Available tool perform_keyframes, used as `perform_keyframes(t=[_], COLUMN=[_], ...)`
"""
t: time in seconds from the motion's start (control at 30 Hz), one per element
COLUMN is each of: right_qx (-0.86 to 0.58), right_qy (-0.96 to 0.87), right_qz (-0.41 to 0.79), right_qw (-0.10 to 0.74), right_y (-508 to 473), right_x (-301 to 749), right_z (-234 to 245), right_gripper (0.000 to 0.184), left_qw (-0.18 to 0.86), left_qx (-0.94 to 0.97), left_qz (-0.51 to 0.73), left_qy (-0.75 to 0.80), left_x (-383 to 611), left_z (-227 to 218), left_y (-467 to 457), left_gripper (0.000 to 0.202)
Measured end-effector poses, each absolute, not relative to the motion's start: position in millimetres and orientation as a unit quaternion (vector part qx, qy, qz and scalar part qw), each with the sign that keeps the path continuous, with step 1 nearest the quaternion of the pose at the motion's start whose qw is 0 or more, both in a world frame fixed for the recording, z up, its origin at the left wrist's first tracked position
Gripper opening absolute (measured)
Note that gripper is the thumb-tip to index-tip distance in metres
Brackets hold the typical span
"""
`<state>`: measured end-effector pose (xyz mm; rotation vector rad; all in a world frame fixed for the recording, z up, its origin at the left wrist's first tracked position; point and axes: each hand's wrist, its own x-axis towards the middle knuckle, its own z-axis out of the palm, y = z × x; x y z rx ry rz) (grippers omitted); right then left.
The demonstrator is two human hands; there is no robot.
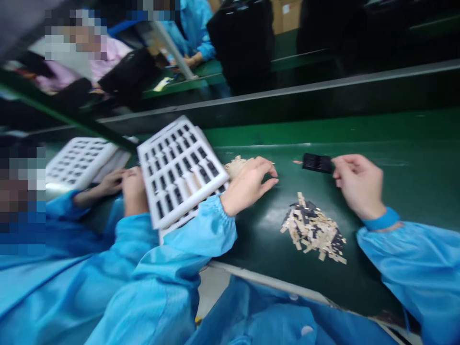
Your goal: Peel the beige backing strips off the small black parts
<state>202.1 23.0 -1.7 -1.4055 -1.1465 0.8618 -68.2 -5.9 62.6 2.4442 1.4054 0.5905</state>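
Observation:
My right hand [359,187] pinches a small black slotted plastic part [316,163] between thumb and fingers, with a thin tan tip [297,162] showing past its far end. My left hand [247,184] has its fingers curled and apart, right next to a small heap of tan strips [234,166]. It holds nothing I can see. Between my hands lies a larger pile of tan strips and black pieces [312,230] on the dark green belt [359,273]. A white tray [179,167] with rows of slots, some holding black and tan parts, stands tilted left of my left hand.
A co-worker's blue-sleeved hands [122,184] are at the tray's left edge, beside a second white tray [79,163]. A grey rail [287,91] runs behind the belt. Beyond it stand black bins [240,43] and other workers [190,28].

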Motion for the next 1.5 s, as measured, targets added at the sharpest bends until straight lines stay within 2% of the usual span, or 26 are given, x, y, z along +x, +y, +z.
perform_keyframes(t=[0.1,0.23,0.37,0.47,0.57,0.77,1.0,1.13,1.2,1.33,1.43,1.5], right_qx=[-0.595,-0.593,-0.602,-0.598,-0.592,-0.591,-0.592,-0.592,-0.59,-0.571,-0.558,-0.551], right_qy=[-0.493,-0.506,-0.509,-0.514,-0.517,-0.51,-0.51,-0.505,-0.498,-0.499,-0.504,-0.505], right_qz=[0.327,0.305,0.293,0.279,0.275,0.291,0.296,0.309,0.323,0.355,0.362,0.367], right_qw=[0.544,0.547,0.541,0.548,0.554,0.554,0.549,0.546,0.547,0.547,0.551,0.554], right_y=[25,30,31,31,32,32,30,28,26,25,27,27], right_x=[205,208,210,210,211,210,208,207,205,203,203,203], right_z=[-4,-10,-13,-15,-17,-15,-11,-7,-4,-1,-4,-5], right_gripper=[0.01,0.011,0.02,0.027,0.025,0.016,0.013,0.011,0.01,0.014,0.014,0.015], left_qw=[0.11,0.068,0.074,0.089,0.14,0.219,0.26,0.183,0.193,0.088,0.101,0.157], left_qx=[0.767,0.654,0.656,0.648,0.637,0.633,0.584,0.609,0.604,0.641,0.726,0.799], left_qz=[0.204,0.128,0.077,0.037,0.008,0.106,0.235,0.249,0.253,0.247,0.206,0.147], left_qy=[0.598,0.742,0.747,0.756,0.758,0.735,0.733,0.731,0.73,0.721,0.648,0.561], left_x=[-132,-204,-220,-214,-214,-228,-220,-214,-211,-190,-145,-103], left_z=[85,97,87,81,85,95,90,87,91,110,119,116], left_y=[-15,-22,-26,-22,-15,-7,-15,-25,-30,-24,-9,4], left_gripper=[0.014,0.02,0.026,0.043,0.049,0.035,0.027,0.032,0.032,0.028,0.027,0.023])
